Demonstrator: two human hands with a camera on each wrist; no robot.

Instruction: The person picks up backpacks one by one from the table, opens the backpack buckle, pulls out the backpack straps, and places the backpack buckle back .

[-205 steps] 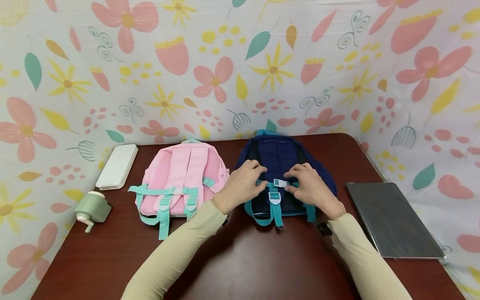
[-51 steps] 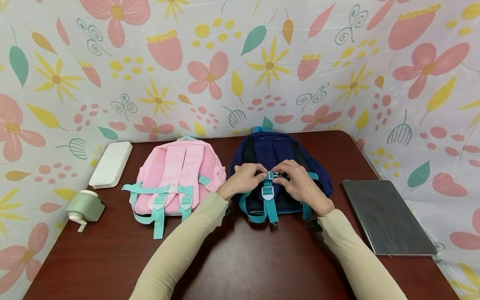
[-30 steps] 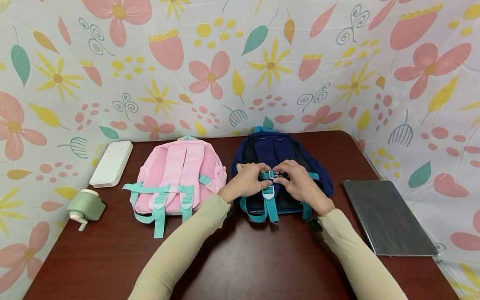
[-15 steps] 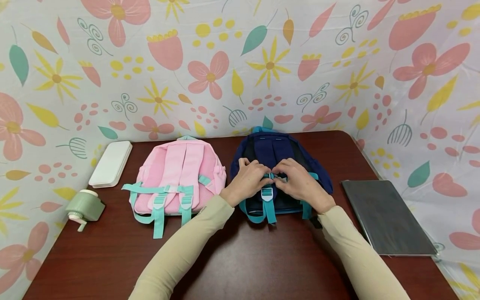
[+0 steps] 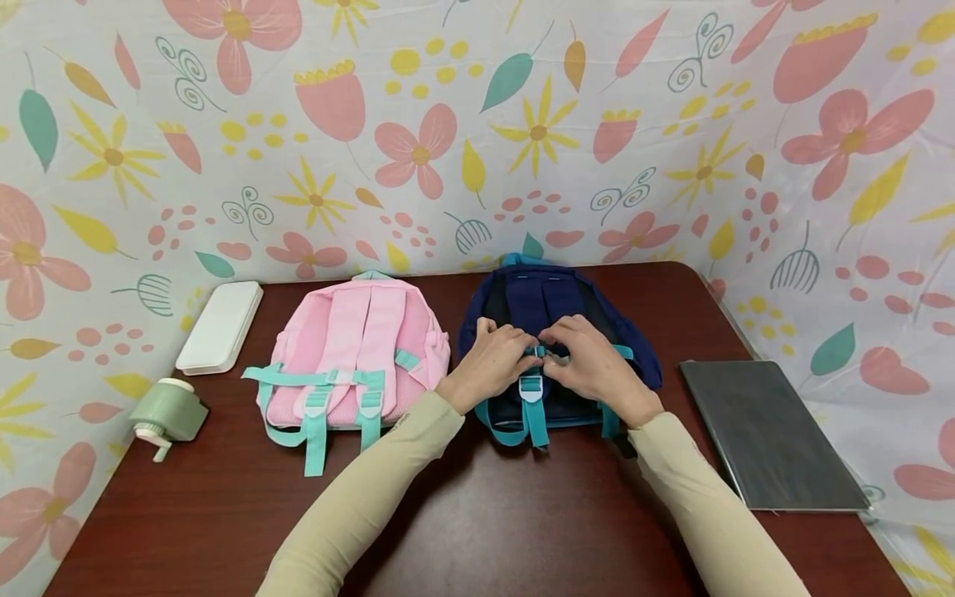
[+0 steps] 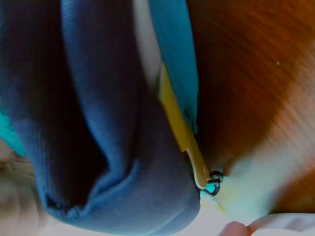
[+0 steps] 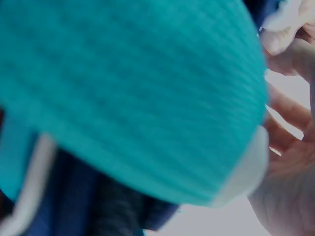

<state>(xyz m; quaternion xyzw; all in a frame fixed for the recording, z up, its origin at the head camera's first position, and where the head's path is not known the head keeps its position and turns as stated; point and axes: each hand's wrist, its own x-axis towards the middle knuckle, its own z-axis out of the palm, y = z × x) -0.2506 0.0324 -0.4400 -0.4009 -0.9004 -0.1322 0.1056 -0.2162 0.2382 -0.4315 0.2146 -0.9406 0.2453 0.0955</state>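
Note:
A navy backpack (image 5: 537,290) lies with its straps upward, teal webbing across its lower part. Over the middle of it both hands meet at the buckle (image 5: 541,351) of its teal cross strap. My left hand (image 5: 488,361) pinches the strap at the buckle's left side, thumb and fingertips close together. From the right, my right hand (image 5: 597,365) pinches the other side, its fingertips nearly meeting the left ones. The fingers hide most of the buckle. In the right wrist view, a broad teal strap (image 7: 138,88) fills much of the picture; the left wrist view shows dark blue fabric (image 6: 147,187).
To the left lies a pink backpack (image 5: 351,332) with mint straps. Farther left are a white flat case (image 5: 220,327) and a green hand-crank pencil sharpener (image 5: 172,410). A dark flat folder (image 5: 772,435) lies at the right of the brown table (image 5: 507,531). A floral curtain (image 5: 477,124) hangs behind.
Since the oldest frame, the hands have drawn together over the buckle, which showed white between them then. In the last half second they have hardly moved.

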